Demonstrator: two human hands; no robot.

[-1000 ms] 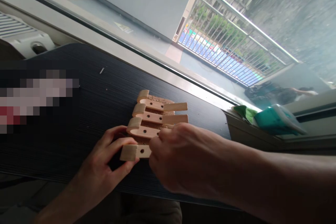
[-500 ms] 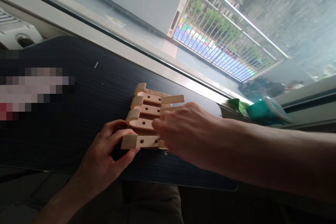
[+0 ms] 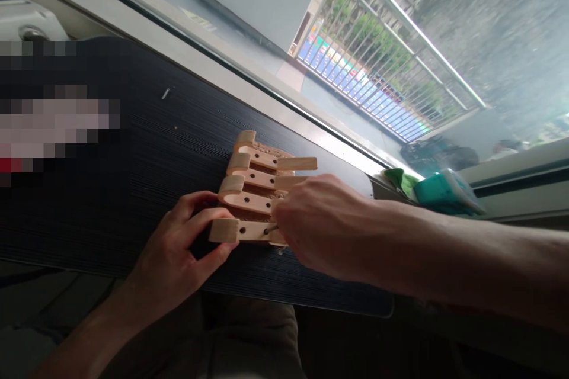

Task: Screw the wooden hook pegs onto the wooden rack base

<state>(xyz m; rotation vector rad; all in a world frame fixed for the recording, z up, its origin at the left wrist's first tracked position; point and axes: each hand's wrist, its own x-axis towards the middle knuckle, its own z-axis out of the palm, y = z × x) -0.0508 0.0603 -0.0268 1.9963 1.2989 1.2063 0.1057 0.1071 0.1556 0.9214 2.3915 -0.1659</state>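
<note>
A pale wooden rack (image 3: 258, 200) lies on the dark table, made of several parallel slats with J-curved ends and dark screw holes. My left hand (image 3: 186, 243) grips the curved end of the nearest slat (image 3: 224, 230), thumb on the near side and fingers on the far side. Over the rack's right part my right hand (image 3: 311, 219) is closed around a thin metal tool (image 3: 271, 228). The tool's tip meets the right-hand hole of the nearest slat; its other end is hidden in my fist. Flat wooden tongues (image 3: 302, 163) stick out to the right.
The dark wood-grain table (image 3: 151, 177) runs along a window sill (image 3: 267, 100). A small pale strip (image 3: 166, 94) lies at the back. Right of the table are a green cloth (image 3: 400, 180) and a teal container (image 3: 444, 191). A white appliance (image 3: 40, 21) stands at the far left.
The view has shifted slightly. My right fist has turned a little around the tool, with its fingers now more tucked in. My left hand keeps its hold on the slat.
</note>
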